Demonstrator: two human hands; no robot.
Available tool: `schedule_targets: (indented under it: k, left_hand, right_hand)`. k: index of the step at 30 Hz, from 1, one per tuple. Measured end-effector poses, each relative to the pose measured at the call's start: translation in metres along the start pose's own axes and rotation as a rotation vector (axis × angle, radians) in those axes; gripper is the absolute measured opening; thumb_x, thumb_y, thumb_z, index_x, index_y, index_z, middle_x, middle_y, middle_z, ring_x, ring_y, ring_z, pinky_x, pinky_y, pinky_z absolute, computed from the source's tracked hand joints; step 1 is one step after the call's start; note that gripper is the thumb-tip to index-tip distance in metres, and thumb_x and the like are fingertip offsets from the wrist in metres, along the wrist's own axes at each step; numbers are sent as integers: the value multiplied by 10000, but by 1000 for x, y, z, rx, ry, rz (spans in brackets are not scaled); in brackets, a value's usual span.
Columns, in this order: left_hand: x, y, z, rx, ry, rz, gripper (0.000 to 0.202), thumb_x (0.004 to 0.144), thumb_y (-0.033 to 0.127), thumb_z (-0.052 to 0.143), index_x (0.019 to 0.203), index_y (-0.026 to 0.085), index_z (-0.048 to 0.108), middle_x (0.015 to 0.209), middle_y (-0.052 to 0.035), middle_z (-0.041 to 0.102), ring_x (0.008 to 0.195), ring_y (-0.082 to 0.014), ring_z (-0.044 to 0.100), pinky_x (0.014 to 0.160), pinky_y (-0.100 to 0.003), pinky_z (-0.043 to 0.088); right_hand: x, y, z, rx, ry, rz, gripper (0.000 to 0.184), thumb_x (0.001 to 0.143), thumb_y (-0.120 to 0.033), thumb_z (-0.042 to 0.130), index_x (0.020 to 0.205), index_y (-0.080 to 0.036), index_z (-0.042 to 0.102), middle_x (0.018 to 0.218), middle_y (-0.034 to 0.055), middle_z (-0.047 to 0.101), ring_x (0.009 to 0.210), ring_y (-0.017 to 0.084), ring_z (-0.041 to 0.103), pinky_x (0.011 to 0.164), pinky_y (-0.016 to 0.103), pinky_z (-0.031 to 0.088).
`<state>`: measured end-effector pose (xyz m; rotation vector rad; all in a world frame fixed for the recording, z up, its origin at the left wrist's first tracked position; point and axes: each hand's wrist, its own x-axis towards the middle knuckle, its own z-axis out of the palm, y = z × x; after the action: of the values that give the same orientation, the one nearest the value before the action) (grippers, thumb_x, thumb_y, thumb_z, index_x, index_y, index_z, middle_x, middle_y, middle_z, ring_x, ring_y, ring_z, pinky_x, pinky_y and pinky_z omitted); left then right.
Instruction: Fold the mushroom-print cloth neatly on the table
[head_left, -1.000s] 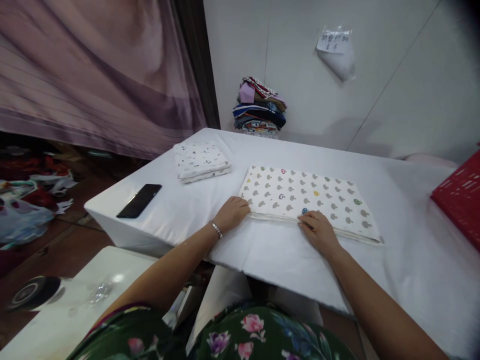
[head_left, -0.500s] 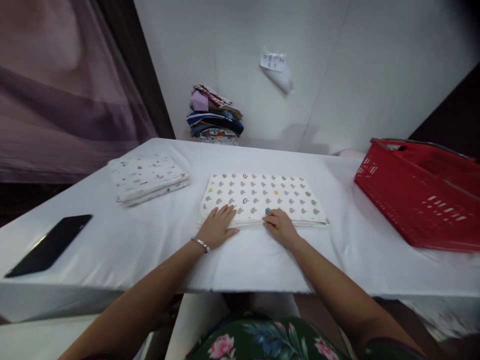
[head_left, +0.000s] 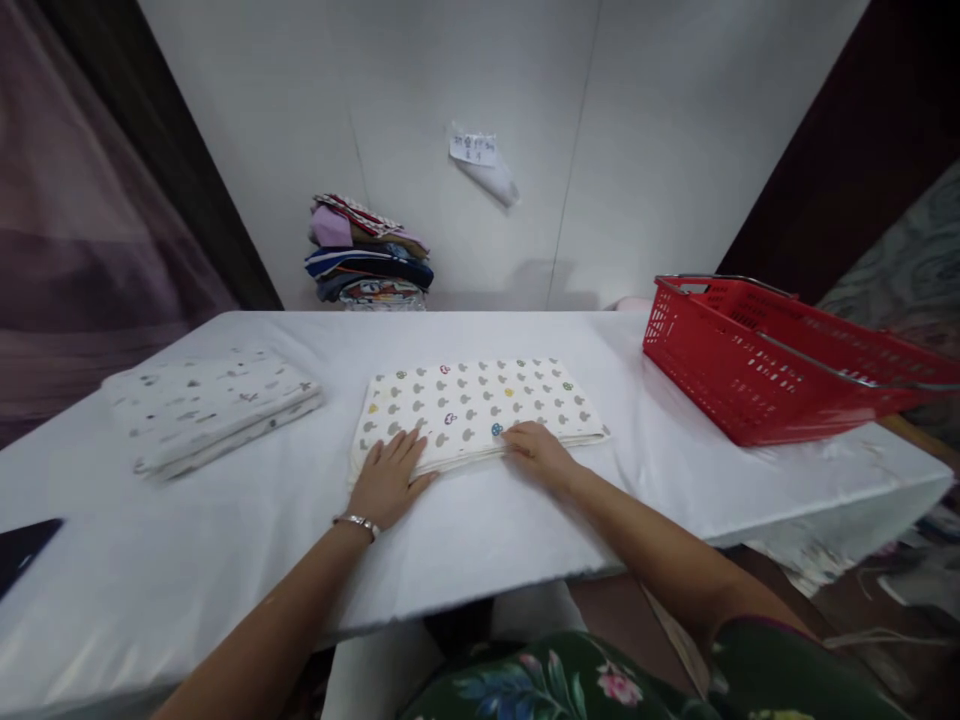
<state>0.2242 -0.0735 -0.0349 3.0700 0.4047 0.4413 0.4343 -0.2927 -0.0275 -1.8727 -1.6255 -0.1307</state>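
Note:
A folded white cloth (head_left: 480, 405) with grey mushroom prints, a few of them coloured, lies flat on the white-covered table in front of me. My left hand (head_left: 388, 482), with a bracelet at the wrist, rests palm down on its near left corner, fingers spread. At the middle of the near edge, my right hand (head_left: 541, 453) has its fingers curled and pinches the cloth's folded edge. The fingertips of that hand are partly hidden.
Another folded printed cloth (head_left: 210, 405) lies to the left, with a dark flat device (head_left: 24, 548) nearer me. A red plastic basket (head_left: 765, 375) stands at the right. Behind the table rises a stack of folded fabrics (head_left: 367, 255) against the wall, below a taped paper note (head_left: 474, 150).
My view has turned to the right, so the things on the table appear further left. Both hands keep nearly the same places on the mushroom-print cloth.

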Motion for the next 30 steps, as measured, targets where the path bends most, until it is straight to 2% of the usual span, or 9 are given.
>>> schedule_targets:
  k: [3, 6, 8, 10, 13, 18, 22, 27, 30]
  left_hand:
    - [0, -2, 3, -7, 29, 8, 573, 854, 549, 382, 1313, 216, 460, 1399, -100, 430, 1306, -286, 357, 1052, -520, 269]
    - [1, -1, 5, -16, 56, 28, 554, 850, 543, 394, 1293, 223, 483, 1375, -96, 462, 1289, -281, 383, 1055, -514, 270]
    - [2, 0, 6, -27, 75, 53, 530, 847, 539, 403, 1276, 241, 497, 1355, -82, 488, 1275, -274, 403, 1054, -512, 276]
    - [4, 0, 7, -45, 87, 76, 510, 843, 538, 414, 1261, 261, 506, 1337, -67, 509, 1261, -271, 421, 1048, -513, 285]
    - [4, 1, 8, -67, 99, 90, 484, 843, 530, 418, 1240, 272, 519, 1324, -55, 523, 1251, -266, 432, 1047, -506, 293]
    - [2, 0, 6, -52, 114, 93, 472, 851, 523, 401, 1191, 237, 561, 1296, -79, 545, 1241, -270, 441, 1033, -496, 315]
    - [1, 0, 5, -38, 120, 99, 473, 851, 523, 399, 1175, 225, 571, 1280, -85, 558, 1231, -273, 453, 1025, -491, 326]
    - [1, 0, 3, -33, 100, 61, 468, 842, 515, 405, 1187, 244, 565, 1276, -69, 564, 1220, -277, 462, 1018, -499, 322]
    - [1, 2, 0, -44, 57, 36, 472, 837, 501, 417, 1201, 238, 562, 1291, -69, 553, 1219, -275, 463, 1015, -487, 328]
  right_hand:
    - [-22, 29, -40, -50, 120, 182, 231, 820, -211, 506, 989, -210, 663, 1016, 78, 656, 958, 198, 569, 859, 361, 429]
    - [-50, 59, -82, -49, 255, 556, 187, 779, -276, 519, 846, -192, 673, 888, 62, 671, 842, 192, 591, 779, 331, 446]
    - [-64, 70, -100, 42, 254, 825, 195, 758, -317, 527, 785, -176, 658, 786, 44, 660, 729, 165, 582, 685, 283, 443]
    - [-72, 73, -108, 133, 195, 987, 227, 752, -363, 530, 717, -163, 631, 649, 22, 619, 591, 132, 537, 565, 244, 410]
    - [-74, 72, -105, 180, 104, 1051, 304, 737, -439, 556, 605, -166, 567, 466, -21, 499, 435, 94, 421, 447, 223, 326]
    - [-61, 77, -96, 199, 14, 1117, 396, 699, -504, 607, 511, -181, 476, 408, -41, 423, 384, 73, 347, 410, 226, 269]
    - [-51, 82, -99, 235, -39, 1150, 392, 657, -434, 663, 470, -190, 419, 374, -61, 347, 369, 61, 294, 396, 229, 219]
    - [-49, 86, -108, 233, 18, 1166, 274, 698, -336, 611, 542, -184, 445, 407, -71, 360, 384, 51, 298, 403, 214, 214]
    - [-54, 90, -106, 217, 7, 1190, 274, 698, -324, 609, 539, -185, 434, 392, -75, 344, 380, 53, 298, 398, 211, 213]
